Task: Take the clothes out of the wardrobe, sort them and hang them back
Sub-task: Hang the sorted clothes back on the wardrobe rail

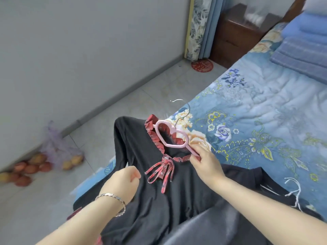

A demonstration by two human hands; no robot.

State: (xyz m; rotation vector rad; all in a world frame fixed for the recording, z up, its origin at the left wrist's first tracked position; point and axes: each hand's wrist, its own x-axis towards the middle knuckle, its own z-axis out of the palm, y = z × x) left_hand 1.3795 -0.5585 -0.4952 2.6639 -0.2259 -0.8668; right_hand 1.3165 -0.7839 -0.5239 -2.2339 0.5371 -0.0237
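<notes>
A black dress (159,200) with a red frilly collar (150,123) lies on the edge of the bed (265,103). Part of it hangs over the side. A pink hanger (175,145) with a heart shape sits at the neck of the dress. The right hand (203,161) pinches 1 arm of the hanger. The left hand (122,183) has a bracelet (108,195) on its wrist. Its fingers are curled and grip the black cloth. A bag of fruit (60,154) sits on the floor (123,103) by the wall (70,50).
</notes>
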